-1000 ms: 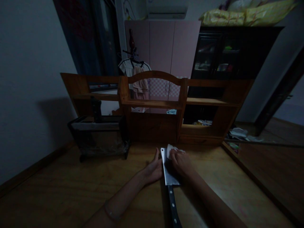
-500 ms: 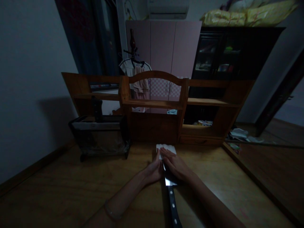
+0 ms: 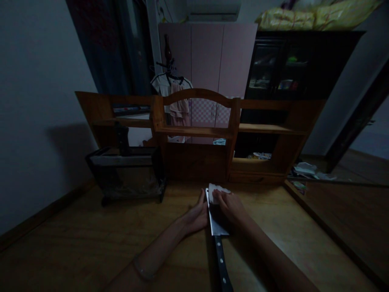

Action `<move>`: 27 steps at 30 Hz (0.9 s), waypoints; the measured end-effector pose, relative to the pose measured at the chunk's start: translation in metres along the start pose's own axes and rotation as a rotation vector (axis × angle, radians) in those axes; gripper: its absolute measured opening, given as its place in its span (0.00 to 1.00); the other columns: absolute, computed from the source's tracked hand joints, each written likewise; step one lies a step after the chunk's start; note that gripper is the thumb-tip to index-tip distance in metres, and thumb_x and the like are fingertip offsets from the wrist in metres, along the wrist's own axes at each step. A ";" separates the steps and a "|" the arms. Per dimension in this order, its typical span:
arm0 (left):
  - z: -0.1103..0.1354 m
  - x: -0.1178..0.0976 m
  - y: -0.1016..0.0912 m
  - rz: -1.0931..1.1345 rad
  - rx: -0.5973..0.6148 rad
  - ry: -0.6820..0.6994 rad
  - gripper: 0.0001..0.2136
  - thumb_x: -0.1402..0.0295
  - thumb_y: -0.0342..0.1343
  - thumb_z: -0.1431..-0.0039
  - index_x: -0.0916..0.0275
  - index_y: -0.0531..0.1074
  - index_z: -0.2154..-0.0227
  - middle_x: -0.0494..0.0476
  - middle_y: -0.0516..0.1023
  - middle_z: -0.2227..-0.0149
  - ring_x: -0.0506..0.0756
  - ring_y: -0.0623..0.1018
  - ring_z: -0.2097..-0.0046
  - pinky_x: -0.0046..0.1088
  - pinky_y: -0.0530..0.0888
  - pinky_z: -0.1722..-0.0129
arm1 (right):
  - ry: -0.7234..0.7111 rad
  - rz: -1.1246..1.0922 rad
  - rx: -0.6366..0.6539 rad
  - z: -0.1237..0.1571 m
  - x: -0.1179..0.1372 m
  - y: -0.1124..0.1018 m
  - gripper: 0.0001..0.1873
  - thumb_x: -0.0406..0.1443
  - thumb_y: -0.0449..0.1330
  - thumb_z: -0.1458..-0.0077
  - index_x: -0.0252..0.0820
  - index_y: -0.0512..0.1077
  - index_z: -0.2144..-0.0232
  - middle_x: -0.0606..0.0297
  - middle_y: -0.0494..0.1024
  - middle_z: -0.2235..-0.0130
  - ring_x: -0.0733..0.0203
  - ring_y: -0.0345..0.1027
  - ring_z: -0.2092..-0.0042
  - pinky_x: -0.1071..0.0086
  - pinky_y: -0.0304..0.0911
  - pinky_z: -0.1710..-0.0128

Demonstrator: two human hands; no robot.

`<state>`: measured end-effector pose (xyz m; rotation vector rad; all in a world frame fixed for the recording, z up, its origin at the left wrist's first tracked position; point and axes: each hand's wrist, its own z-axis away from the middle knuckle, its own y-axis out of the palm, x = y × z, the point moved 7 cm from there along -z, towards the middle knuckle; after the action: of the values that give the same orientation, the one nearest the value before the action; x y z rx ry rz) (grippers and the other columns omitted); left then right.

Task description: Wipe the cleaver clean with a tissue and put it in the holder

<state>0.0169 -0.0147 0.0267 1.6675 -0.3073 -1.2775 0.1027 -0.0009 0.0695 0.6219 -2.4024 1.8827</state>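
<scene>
A cleaver [image 3: 216, 224] lies flat on the wooden table [image 3: 91, 239], its blade pointing away from me and its black riveted handle [image 3: 221, 263] toward me. My right hand [image 3: 231, 207] presses a white tissue [image 3: 216, 189] onto the far part of the blade, fingers curled over it. My left hand [image 3: 197, 215] lies flat on the table against the blade's left edge, fingers stretched out and together. The room is dim.
A wooden shelf unit [image 3: 197, 134] stands at the back of the table. A dark rack with a knife block [image 3: 126, 166] sits at the back left. Papers [image 3: 306, 169] lie at the right. Beyond are a pink wardrobe [image 3: 209, 56] and a dark cabinet [image 3: 291, 65].
My right hand slid the tissue left across the blade's far end, then back to the right. The left hand and cleaver stayed in place.
</scene>
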 end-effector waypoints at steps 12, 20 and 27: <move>0.002 -0.003 0.003 0.018 -0.039 0.031 0.33 0.44 0.39 0.40 0.70 0.70 0.52 0.69 0.76 0.56 0.62 0.73 0.50 0.36 0.63 0.47 | -0.239 -0.251 0.039 -0.001 0.020 0.013 0.29 0.46 0.41 0.36 0.40 0.52 0.37 0.58 0.52 0.35 0.57 0.44 0.34 0.59 0.44 0.36; -0.001 -0.001 -0.008 0.032 -0.072 0.018 0.33 0.44 0.39 0.40 0.74 0.71 0.54 0.70 0.77 0.59 0.62 0.73 0.50 0.36 0.62 0.46 | -0.305 -0.330 0.104 0.006 0.024 0.002 0.25 0.45 0.39 0.34 0.47 0.54 0.38 0.62 0.54 0.36 0.56 0.44 0.34 0.56 0.44 0.37; -0.001 -0.003 -0.005 0.091 -0.043 0.055 0.34 0.44 0.40 0.40 0.74 0.69 0.52 0.73 0.73 0.52 0.63 0.68 0.44 0.39 0.58 0.42 | -0.241 -0.089 0.098 0.002 0.023 0.013 0.25 0.44 0.36 0.34 0.53 0.52 0.38 0.64 0.46 0.33 0.52 0.32 0.33 0.47 0.36 0.37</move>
<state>0.0152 -0.0093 0.0250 1.6310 -0.3175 -1.1612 0.0780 -0.0068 0.0625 0.9989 -2.3799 2.0024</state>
